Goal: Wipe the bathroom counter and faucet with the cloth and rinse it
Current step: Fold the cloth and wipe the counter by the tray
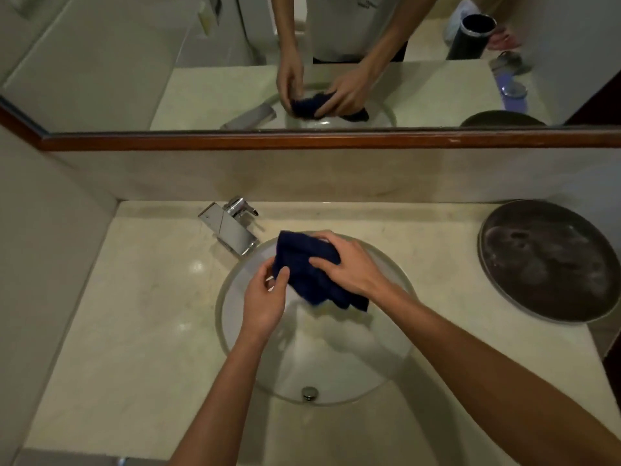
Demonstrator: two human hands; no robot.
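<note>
The dark blue cloth [307, 270] hangs bunched over the round glass basin [228, 317], held above the basin's back half, and its loose lower folds droop toward the bowl. The right hand [349, 267] lies over the cloth's upper right part, fingers curled round the fabric and thumb pressed across its front, so this grip is closed on the cloth. The left hand [265, 297] pinches the cloth's left edge between thumb and fingertips, its grip likewise closed on the cloth. Both forearms reach in from the front edge of the tabletop [134, 331].

The basin sits in the middle of the pale stone tabletop, and a metal drain plug [309, 393] shows at the bottom of the bowl, near the front edge. White froth or water blurs the inside of the bowl under the cloth; I cannot tell which. A chrome faucet [232, 228] stands by the back edge, left of the cloth, its flat spout angled toward the basin's rim, apart from the cloth.

At the right edge of the tabletop rests 1 round dark tray [551, 260] with a wet-looking surface. Above the back wall runs a wood-framed mirror [100, 79], which reflects the hands and the cloth.
</note>
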